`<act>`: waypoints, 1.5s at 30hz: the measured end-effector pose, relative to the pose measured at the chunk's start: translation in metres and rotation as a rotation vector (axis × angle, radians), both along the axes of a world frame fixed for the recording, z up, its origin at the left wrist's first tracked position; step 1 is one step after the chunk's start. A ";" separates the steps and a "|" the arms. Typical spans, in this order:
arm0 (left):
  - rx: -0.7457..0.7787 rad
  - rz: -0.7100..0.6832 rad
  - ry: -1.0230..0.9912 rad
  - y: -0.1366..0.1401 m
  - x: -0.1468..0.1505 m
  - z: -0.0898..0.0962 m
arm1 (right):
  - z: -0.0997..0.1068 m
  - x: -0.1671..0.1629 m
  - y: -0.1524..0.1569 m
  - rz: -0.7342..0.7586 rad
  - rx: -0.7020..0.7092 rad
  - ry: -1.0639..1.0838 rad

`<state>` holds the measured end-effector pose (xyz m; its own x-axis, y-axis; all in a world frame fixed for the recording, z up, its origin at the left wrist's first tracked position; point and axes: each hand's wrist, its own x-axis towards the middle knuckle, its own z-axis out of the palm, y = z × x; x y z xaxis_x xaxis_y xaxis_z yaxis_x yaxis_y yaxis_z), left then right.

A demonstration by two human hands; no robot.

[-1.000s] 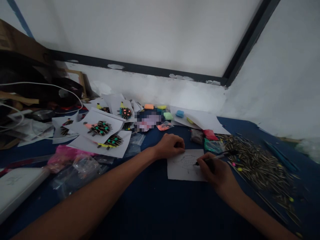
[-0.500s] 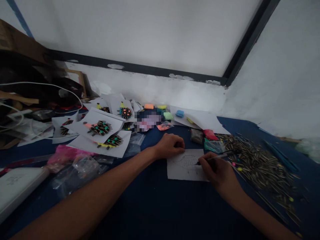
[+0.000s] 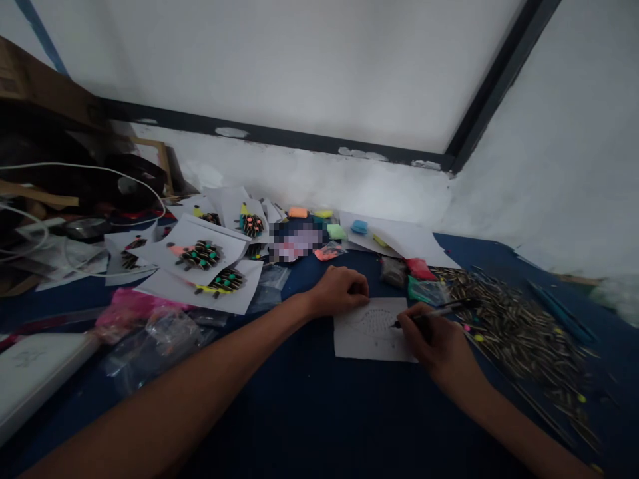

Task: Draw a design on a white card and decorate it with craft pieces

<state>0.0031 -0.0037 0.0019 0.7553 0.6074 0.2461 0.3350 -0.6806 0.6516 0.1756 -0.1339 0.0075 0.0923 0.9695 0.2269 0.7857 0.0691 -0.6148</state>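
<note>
A small white sheet of paper (image 3: 349, 342) lies on the blue table cover, bearing a dark drawing of an oval filled with rows of short strokes. Closed in a loose curl, my left hand (image 3: 338, 291) rests at the upper left edge of this sheet; nothing shows in its fingers. My right hand (image 3: 430, 336) is shut on a pen (image 3: 449, 307), whose dark tip meets the right side of the drawn oval. The pen's grey barrel slants up to the right above the hand. My right fingers partly hide the sheet's right edge.
Striped seeds (image 3: 519, 332) are heaped at the right beside a teal tool (image 3: 562, 309). Coloured clay pieces (image 3: 335, 231) and small bags (image 3: 393, 271) lie behind the sheet. Papers with seed-covered figures (image 3: 200, 255), plastic bags (image 3: 154, 346) and a white box (image 3: 40, 372) occupy the left.
The pen and my right hand have shifted very slightly over the drawing. My left hand stays where it was on the sheet.
</note>
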 end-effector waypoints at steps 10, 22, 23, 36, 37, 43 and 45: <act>0.008 -0.001 0.016 0.000 -0.001 0.002 | 0.002 -0.002 0.000 -0.014 0.005 -0.055; 0.005 -0.008 0.003 0.000 -0.001 0.002 | 0.003 -0.003 0.000 -0.009 -0.024 -0.013; 0.005 -0.005 0.008 -0.001 -0.001 0.002 | 0.003 -0.004 0.000 -0.013 -0.023 -0.012; -0.004 -0.002 0.003 -0.002 -0.001 0.003 | 0.004 -0.004 -0.001 -0.012 -0.007 -0.023; -0.002 0.001 0.006 -0.001 -0.001 0.003 | 0.004 -0.003 -0.001 -0.007 -0.005 -0.016; 0.007 0.002 0.006 0.000 0.000 0.000 | 0.002 -0.002 0.000 0.008 -0.026 0.013; 0.024 0.004 0.000 0.000 0.000 -0.001 | 0.001 -0.001 0.000 0.001 -0.019 0.014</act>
<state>0.0030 -0.0040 0.0010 0.7528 0.6044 0.2608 0.3380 -0.6949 0.6347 0.1742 -0.1338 0.0089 0.0947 0.9737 0.2070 0.7772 0.0576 -0.6266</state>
